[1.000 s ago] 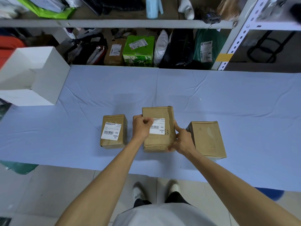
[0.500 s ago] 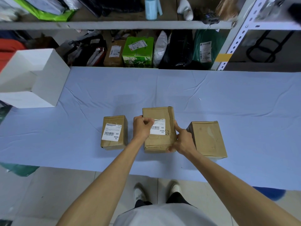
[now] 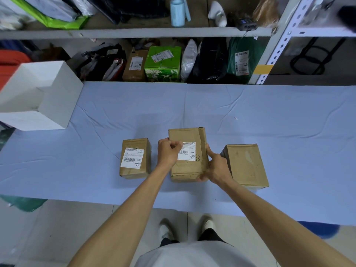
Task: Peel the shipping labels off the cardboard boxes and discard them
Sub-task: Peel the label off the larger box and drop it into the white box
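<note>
Head view: three brown cardboard boxes sit in a row near the front edge of the bench [image 3: 269,116], which is covered in a pale blue, lightly creased cloth. Both hands are on the middle box [image 3: 185,170]. The left hand [image 3: 168,153] has its fingers curled and pinches the far left corner of the white label [image 3: 187,154] on top of that box. The label's far edge just beside the fingers looks lifted off the cardboard, while the barcode and the printed part lie flat. The right hand [image 3: 215,166] grips the same box at its near right corner, thumb along the right edge of the top and fingers wrapped round the side.

Just to the left and apart from it, the left box [image 3: 134,173] carries a second label [image 3: 132,158], stuck flat on its top. The right box [image 3: 245,164] stands beside the right hand and shows bare, scuffed cardboard on top.

At the far left of the bench an open white box [image 3: 57,97] stands tilted toward the camera. Beyond the bench, a shelf [image 3: 134,32] holds bags and parcels, among them a green carton [image 3: 162,64].
</note>
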`<action>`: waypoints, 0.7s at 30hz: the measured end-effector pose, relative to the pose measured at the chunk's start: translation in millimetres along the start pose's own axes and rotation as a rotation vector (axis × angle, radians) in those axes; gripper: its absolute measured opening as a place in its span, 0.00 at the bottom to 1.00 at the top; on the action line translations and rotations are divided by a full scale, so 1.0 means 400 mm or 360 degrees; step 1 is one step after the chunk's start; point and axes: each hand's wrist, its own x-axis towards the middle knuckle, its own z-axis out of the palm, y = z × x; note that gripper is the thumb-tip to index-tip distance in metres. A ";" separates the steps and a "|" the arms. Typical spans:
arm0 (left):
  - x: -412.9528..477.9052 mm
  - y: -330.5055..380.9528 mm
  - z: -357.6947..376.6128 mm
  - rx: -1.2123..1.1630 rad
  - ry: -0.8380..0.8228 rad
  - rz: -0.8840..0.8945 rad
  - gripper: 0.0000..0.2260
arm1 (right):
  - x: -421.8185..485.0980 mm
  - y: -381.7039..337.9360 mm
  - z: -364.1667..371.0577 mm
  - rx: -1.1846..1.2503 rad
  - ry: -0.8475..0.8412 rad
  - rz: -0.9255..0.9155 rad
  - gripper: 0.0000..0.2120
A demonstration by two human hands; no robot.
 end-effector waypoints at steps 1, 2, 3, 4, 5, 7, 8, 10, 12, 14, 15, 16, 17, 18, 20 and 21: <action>0.000 0.000 0.000 0.0008 -0.0004 -0.0003 0.05 | 0.001 0.000 -0.001 -0.0026 -0.0003 0.0004 0.56; -0.001 0.001 -0.001 0.0015 -0.0006 -0.0004 0.05 | 0.000 -0.002 0.000 -0.0063 -0.0013 -0.0014 0.58; -0.002 0.001 -0.002 0.0023 -0.0004 -0.0008 0.06 | -0.002 -0.004 0.000 -0.0102 -0.0021 -0.0023 0.59; -0.002 0.002 -0.003 0.0034 -0.0001 -0.0010 0.06 | -0.001 -0.003 0.001 -0.0104 -0.0019 -0.0032 0.59; -0.001 0.002 -0.004 0.0050 -0.0002 -0.0013 0.05 | -0.001 -0.003 0.001 -0.0070 -0.0019 -0.0021 0.58; 0.000 0.002 -0.005 0.0088 -0.0009 -0.0021 0.06 | 0.006 0.000 0.002 0.0055 -0.0007 0.0015 0.53; 0.000 0.003 -0.004 0.0102 -0.0013 -0.0030 0.07 | 0.009 0.003 0.002 0.0143 0.0008 0.0043 0.47; 0.000 0.005 -0.003 0.0114 -0.0022 -0.0041 0.08 | 0.015 0.007 0.000 0.0131 0.0027 0.0013 0.41; -0.001 0.007 -0.003 0.0132 -0.0021 -0.0041 0.09 | 0.023 0.016 0.003 0.0116 0.0021 0.0002 0.39; -0.002 0.009 -0.004 0.0146 -0.0010 -0.0039 0.09 | 0.024 0.018 0.004 0.0187 0.0030 0.0058 0.35; -0.001 0.008 -0.004 0.0152 -0.0005 -0.0033 0.09 | 0.028 0.016 0.004 0.0222 0.0028 0.0068 0.35; -0.001 0.009 -0.005 0.0158 -0.0003 -0.0024 0.09 | 0.031 0.017 0.006 0.0199 0.0022 0.0061 0.35; -0.001 0.009 -0.005 0.0163 -0.0005 -0.0019 0.09 | 0.029 0.018 0.004 0.0243 0.0025 0.0079 0.33; -0.001 0.008 -0.006 0.0161 -0.0006 -0.0016 0.09 | 0.032 0.023 0.004 0.0211 0.0040 0.0056 0.27; -0.001 0.007 -0.006 0.0164 -0.0003 -0.0015 0.08 | 0.031 0.030 0.003 0.0118 0.0046 -0.0004 0.21; -0.002 0.009 -0.006 0.0172 -0.0004 -0.0013 0.07 | 0.030 0.033 0.005 0.0090 0.0034 -0.0030 0.23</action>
